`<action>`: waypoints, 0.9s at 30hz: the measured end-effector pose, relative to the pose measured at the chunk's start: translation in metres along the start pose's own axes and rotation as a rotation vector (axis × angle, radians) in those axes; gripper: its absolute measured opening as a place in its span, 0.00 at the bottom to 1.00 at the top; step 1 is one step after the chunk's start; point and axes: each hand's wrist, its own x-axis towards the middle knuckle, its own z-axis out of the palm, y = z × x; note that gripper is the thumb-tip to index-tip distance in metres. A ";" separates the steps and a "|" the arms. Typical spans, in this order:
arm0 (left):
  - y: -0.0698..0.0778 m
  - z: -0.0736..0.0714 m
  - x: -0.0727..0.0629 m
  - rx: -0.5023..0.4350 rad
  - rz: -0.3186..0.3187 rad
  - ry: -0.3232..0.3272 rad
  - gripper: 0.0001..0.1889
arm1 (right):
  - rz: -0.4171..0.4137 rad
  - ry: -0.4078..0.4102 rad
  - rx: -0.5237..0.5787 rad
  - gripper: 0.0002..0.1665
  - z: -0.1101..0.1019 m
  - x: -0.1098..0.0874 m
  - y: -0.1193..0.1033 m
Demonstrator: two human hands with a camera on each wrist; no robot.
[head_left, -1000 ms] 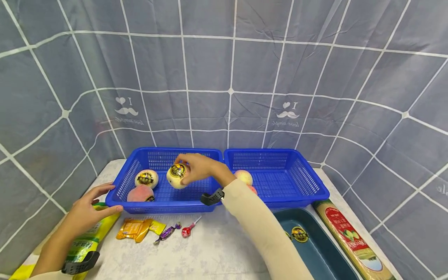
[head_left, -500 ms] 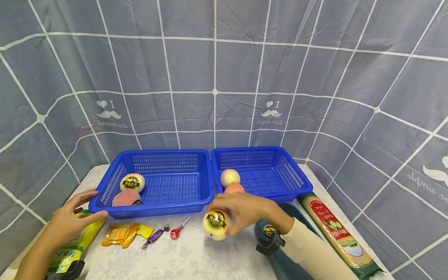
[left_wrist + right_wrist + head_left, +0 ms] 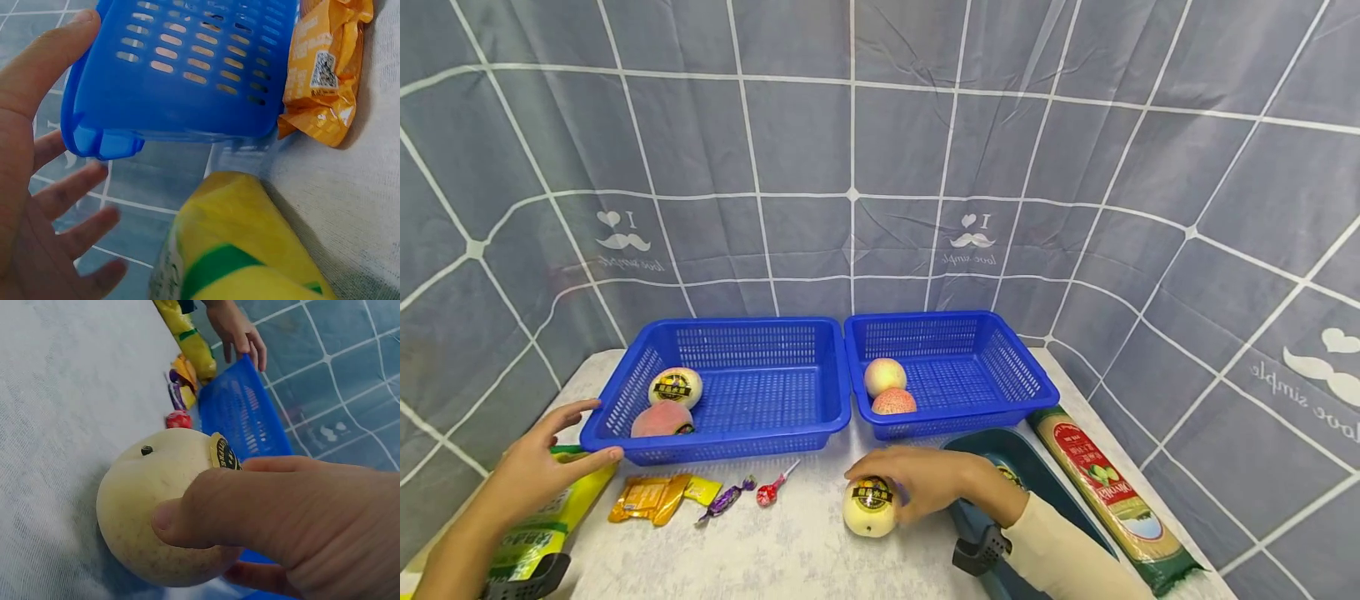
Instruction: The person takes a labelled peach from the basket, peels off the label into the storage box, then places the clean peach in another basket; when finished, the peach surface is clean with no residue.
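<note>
My right hand [image 3: 917, 481] grips a pale yellow pear [image 3: 870, 515] with a black and gold label, at the table surface in front of the gap between two blue baskets. In the right wrist view the thumb lies across the pear [image 3: 162, 512], whose short stem shows. At the near left corner of the left blue basket [image 3: 737, 446], my left hand [image 3: 538, 467] has its fingers spread, with the thumb at the rim in the left wrist view. A labelled pale round fruit [image 3: 675, 386] and a pink peach [image 3: 662, 419] lie in that basket.
The right blue basket [image 3: 970, 417] holds a pale peach [image 3: 884, 377] and a reddish round fruit [image 3: 894, 402]. Wrapped sweets [image 3: 651, 497] and a red lollipop [image 3: 767, 495] lie in front. Beside them are a yellow-green bag [image 3: 535, 542], a dark teal tray [image 3: 1060, 483] and a long noodle packet [image 3: 1112, 496].
My right hand has carried the pear out of the left basket, rightward and down to the table in front. My left hand stays by the basket corner. The head view has turned right.
</note>
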 end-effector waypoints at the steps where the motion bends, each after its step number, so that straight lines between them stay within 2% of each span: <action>1: 0.001 0.001 0.000 0.017 0.010 0.015 0.47 | 0.035 0.003 0.006 0.46 -0.001 -0.002 -0.001; 4: 0.013 0.006 -0.001 0.084 0.103 0.107 0.50 | 0.158 0.015 0.048 0.45 -0.004 -0.012 -0.005; 7: 0.043 0.019 -0.005 0.102 0.309 0.220 0.49 | 0.283 0.048 0.105 0.37 -0.009 -0.021 -0.009; 8: 0.058 0.024 -0.008 0.080 0.380 0.220 0.47 | 0.305 0.066 0.121 0.33 -0.010 -0.022 -0.010; 10: 0.089 0.040 -0.014 0.006 0.507 0.144 0.42 | 0.320 0.107 0.134 0.23 -0.012 -0.022 -0.011; 12: 0.117 0.060 -0.020 -0.082 0.599 0.011 0.37 | 0.325 0.142 0.134 0.15 -0.011 -0.017 -0.012; 13: 0.130 0.071 -0.023 -0.126 0.621 -0.072 0.36 | 0.326 0.157 0.130 0.11 -0.010 -0.015 -0.013; 15: 0.151 0.096 -0.024 -0.208 0.622 -0.228 0.34 | 0.340 0.182 0.120 0.07 -0.007 -0.012 -0.013; 17: 0.165 0.121 -0.022 -0.271 0.601 -0.343 0.37 | 0.364 0.206 0.122 0.05 -0.004 -0.009 -0.013; 19: 0.175 0.145 -0.015 -0.323 0.567 -0.441 0.41 | 0.387 0.232 0.136 0.04 -0.002 -0.007 -0.013; 22: 0.180 0.177 -0.002 -0.382 0.534 -0.559 0.46 | 0.416 0.272 0.173 0.06 0.000 -0.005 -0.014; 24: 0.180 0.193 0.005 -0.416 0.524 -0.625 0.46 | 0.432 0.287 0.199 0.07 0.001 -0.003 -0.015; 27: 0.178 0.207 0.011 -0.489 0.504 -0.690 0.43 | 0.452 0.295 0.235 0.09 0.000 -0.001 -0.018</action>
